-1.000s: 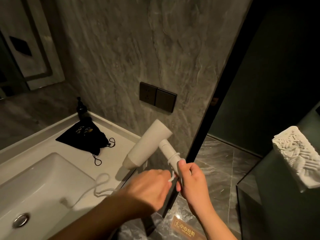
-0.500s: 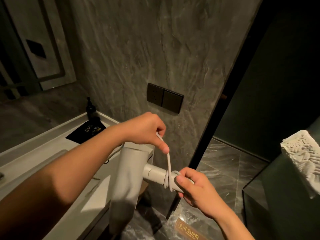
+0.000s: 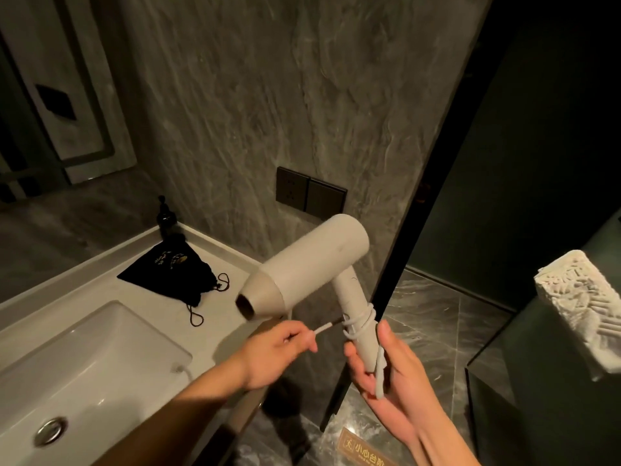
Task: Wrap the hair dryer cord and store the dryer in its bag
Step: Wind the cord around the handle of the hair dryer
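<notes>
Dryer (image 3: 312, 264), white and held in mid-air above the right end of the bench (image 3: 111, 290), is seen with its nozzle pointing down and to the left and its handle slanting down to the right. The lower end of the handle is gripped by the right hand (image 3: 386, 371), with the thumb on the left side and the fingers behind; a short stiff part of the cord hangs past the palm. Several turns of the white cord (image 3: 359, 319) are wound around the handle just above that grip. A taut stretch of cord is pinched between the thumb and fingers of the left hand (image 3: 282, 348), just left of the handle (the loose remainder trails back along the bench edge near the wrist). The black drawstring bag (image 3: 174, 274) lies flat on the bench near the wall, well apart from the dryer, its strings spread toward the basin. A dark pump bottle (image 3: 166, 216) stands in the corner just behind the bag. The sink (image 3: 84, 358) is set into the bench at the left. A folded white towel (image 3: 584, 307) rests on a dark ledge at the right.
</notes>
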A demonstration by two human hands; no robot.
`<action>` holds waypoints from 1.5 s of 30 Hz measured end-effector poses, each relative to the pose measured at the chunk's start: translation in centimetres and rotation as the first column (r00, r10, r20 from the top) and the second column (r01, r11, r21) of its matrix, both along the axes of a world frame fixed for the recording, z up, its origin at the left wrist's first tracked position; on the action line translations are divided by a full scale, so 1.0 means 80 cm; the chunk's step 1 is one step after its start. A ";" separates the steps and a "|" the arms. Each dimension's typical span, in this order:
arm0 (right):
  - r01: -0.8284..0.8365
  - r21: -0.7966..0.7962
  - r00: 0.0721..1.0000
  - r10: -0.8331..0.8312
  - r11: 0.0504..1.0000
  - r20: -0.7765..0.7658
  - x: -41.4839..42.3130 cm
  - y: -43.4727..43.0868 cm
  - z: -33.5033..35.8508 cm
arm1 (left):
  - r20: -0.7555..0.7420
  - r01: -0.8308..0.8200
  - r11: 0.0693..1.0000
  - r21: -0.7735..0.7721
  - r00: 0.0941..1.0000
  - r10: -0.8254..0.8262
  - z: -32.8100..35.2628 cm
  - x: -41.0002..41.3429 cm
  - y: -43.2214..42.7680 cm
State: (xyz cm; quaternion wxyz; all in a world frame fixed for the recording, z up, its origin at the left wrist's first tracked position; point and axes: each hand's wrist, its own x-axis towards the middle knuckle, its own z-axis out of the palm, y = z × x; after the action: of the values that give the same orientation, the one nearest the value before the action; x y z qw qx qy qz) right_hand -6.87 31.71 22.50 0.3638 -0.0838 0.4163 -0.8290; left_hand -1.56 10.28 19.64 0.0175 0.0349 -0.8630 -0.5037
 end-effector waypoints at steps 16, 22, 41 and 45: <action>0.364 0.586 0.858 -0.016 0.724 -0.513 0.021 -0.050 -0.029 | 0.258 0.286 0.387 -0.876 0.958 -0.125 0.145 0.036 0.006; 0.531 0.582 0.643 0.154 0.616 -0.750 0.014 -0.041 -0.026 | 0.268 0.312 0.278 -0.908 0.945 -0.187 0.222 0.050 0.004; -0.132 0.128 0.902 0.173 0.983 -0.396 0.015 0.026 0.033 | 0.096 0.356 0.932 -0.069 0.932 -0.349 0.098 -0.076 -0.035; 0.159 0.125 0.918 -0.100 0.979 -0.383 0.001 0.026 0.028 | 0.057 0.203 0.954 0.221 0.974 -0.221 0.017 -0.046 -0.009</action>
State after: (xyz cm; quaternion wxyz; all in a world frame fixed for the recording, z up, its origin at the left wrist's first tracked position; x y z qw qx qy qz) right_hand -6.79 33.81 24.75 0.2270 -0.1843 0.5455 -0.7854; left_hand -5.26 9.52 20.97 -0.0757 -0.0358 -0.8025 -0.5907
